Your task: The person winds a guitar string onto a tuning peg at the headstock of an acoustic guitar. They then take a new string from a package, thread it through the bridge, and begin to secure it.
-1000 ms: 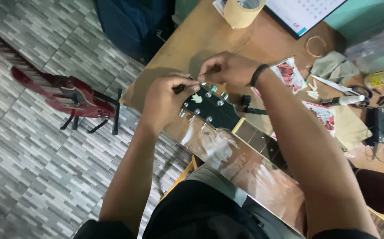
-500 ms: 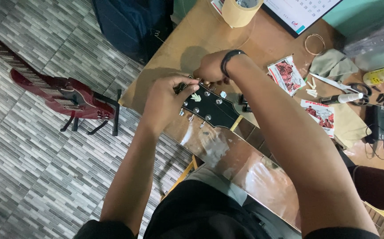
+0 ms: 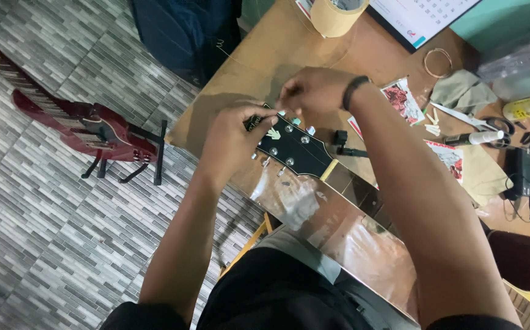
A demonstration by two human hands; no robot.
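A black guitar headstock (image 3: 292,148) with silver tuning pegs lies on the corner of a brown wooden table (image 3: 259,67), its neck (image 3: 362,192) running toward the lower right. My left hand (image 3: 231,140) grips the headstock's far end from the left side. My right hand (image 3: 314,90), with a dark band on the wrist, pinches at a tuning peg on the upper edge of the headstock. What the fingertips hold is too small to tell.
A red electric guitar (image 3: 87,128) rests on a black stand on the grey tiled floor at left. On the table lie a tape roll (image 3: 337,15), a coiled string (image 3: 439,61), string packets (image 3: 402,101), a cloth (image 3: 463,91), scissors (image 3: 469,116), a black device (image 3: 521,174). A dark bag (image 3: 182,33) sits beyond.
My right hand has shifted back over the headstock's upper edge and my left hand has closed further round the tip. The view has shifted slightly.
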